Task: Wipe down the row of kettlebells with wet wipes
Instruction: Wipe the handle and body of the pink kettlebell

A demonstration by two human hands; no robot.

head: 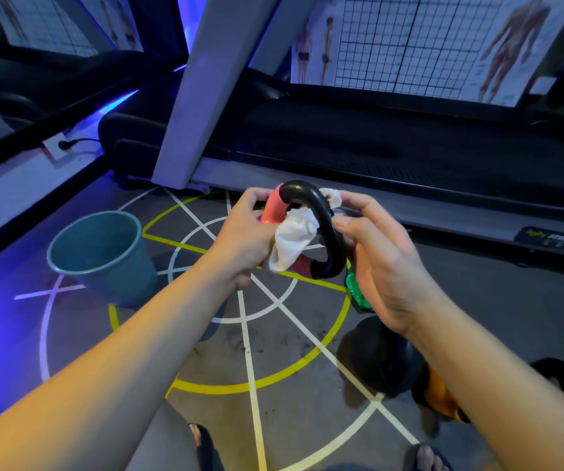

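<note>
I hold a pink kettlebell (273,209) with a black handle (329,229) up over the floor, its handle turned toward me. My left hand (240,232) grips the pink part beside the handle. A white wet wipe (295,241) is looped through and round the black handle; one bunched end hangs by my left hand, and the other end sticks out at the top right. There my right hand (375,256) pinches it between thumb and fingers. The kettlebell's body is mostly hidden behind my hands.
A teal bucket (104,253) stands on the floor at left. A green wipes pack (356,291) lies under my right hand. Black (384,355), orange (437,397) and another dark kettlebell (561,379) sit at lower right. A treadmill (392,147) runs across the back. My sandalled feet are at the bottom.
</note>
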